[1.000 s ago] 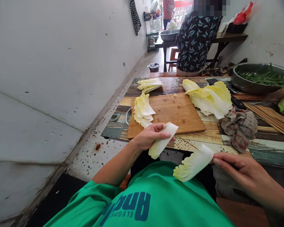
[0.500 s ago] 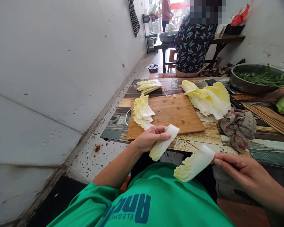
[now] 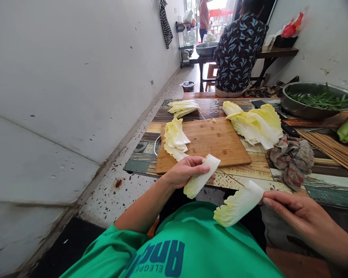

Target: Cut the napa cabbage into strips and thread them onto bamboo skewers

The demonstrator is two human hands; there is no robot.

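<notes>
In my left hand point(image 3: 188, 170) is a pale cabbage leaf point(image 3: 204, 178), pinched between thumb and fingers. A thin bamboo skewer point(image 3: 231, 177) runs from beside this leaf to a second cabbage leaf point(image 3: 239, 204). My right hand point(image 3: 290, 212) is closed at that second leaf's right edge, in line with the skewer; the leaf partly hides the grip. Both leaves hang over my lap at the table's front edge. Beyond my left hand, stacked cabbage leaves point(image 3: 174, 139) lie on the left of a wooden cutting board point(image 3: 217, 141).
More cabbage leaves lie behind the board, one bunch point(image 3: 183, 108) with skewer ends, another point(image 3: 256, 123) at right. Further right are a rag point(image 3: 292, 158), loose skewers point(image 3: 330, 148), a knife point(image 3: 290, 127) and a metal basin point(image 3: 304, 108) of greens. A person point(image 3: 239, 54) sits ahead.
The view has tilted slightly, so the whole scene sits a little lower. Both hands keep their hold, with almost no movement relative to the leaves.
</notes>
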